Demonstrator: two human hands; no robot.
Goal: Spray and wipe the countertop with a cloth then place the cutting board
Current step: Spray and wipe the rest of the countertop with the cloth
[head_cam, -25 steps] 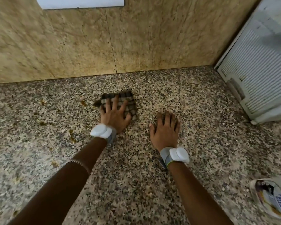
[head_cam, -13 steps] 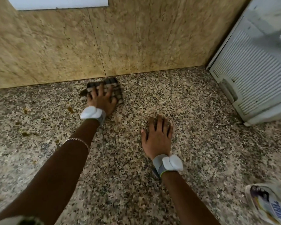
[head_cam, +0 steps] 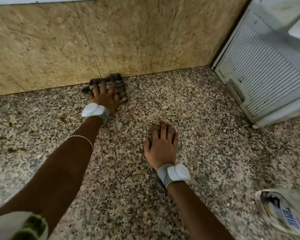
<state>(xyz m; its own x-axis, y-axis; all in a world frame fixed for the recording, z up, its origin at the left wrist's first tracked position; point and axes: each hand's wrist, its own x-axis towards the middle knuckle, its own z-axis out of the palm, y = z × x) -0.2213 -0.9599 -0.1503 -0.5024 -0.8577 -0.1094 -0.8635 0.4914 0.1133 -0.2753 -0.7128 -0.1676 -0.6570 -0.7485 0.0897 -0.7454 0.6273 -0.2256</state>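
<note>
- One printed packet (head_cam: 282, 217) lay at the lower right edge of the frame, on the speckled counter (head_cam: 215, 153).
- The right hand (head_cam: 160, 148) rested palm down on the bare counter just right of centre, fingers straight and slightly spread, holding nothing. A grey-and-white band (head_cam: 176, 174) wrapped its wrist.
- The left forearm ran up from the lower left, with a thin bracelet (head_cam: 80, 136) across it.
- Brown stains (head_cam: 63, 118) dotted the counter at the left of the frame.
- The left hand (head_cam: 104, 97) sat above centre, well apart from the right, pressing flat on the cloth (head_cam: 119, 84) with fingers spread; they were blurred.
- The dark checked cloth lay bunched on the counter, touching the foot of the tan wall (head_cam: 42, 49).
- A white ribbed appliance (head_cam: 260, 70) stood on the counter at the upper right.
</note>
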